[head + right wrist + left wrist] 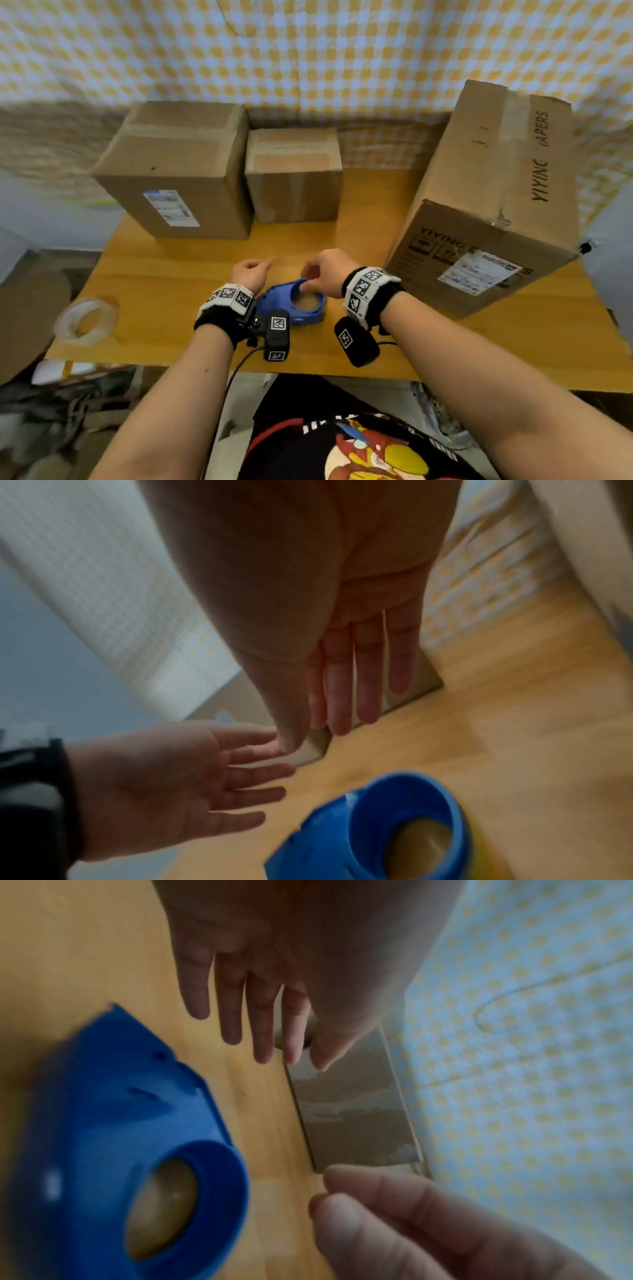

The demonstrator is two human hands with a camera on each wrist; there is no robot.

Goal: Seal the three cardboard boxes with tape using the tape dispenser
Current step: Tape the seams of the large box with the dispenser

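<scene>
A blue tape dispenser lies on its side on the wooden table, close to the front edge. My left hand hovers just left of it with relaxed fingers and holds nothing. My right hand hangs over the dispenser's round hub; its fingers are straight and grip nothing. Three cardboard boxes stand behind with flaps down: a large one at the left, a small one in the middle and a tall printed one at the right. A paler strip runs along each top seam.
A roll of clear tape lies at the table's front left corner. A checked cloth hangs behind the boxes. Bare wood shows between my hands and the boxes. Clutter sits on the floor at the left.
</scene>
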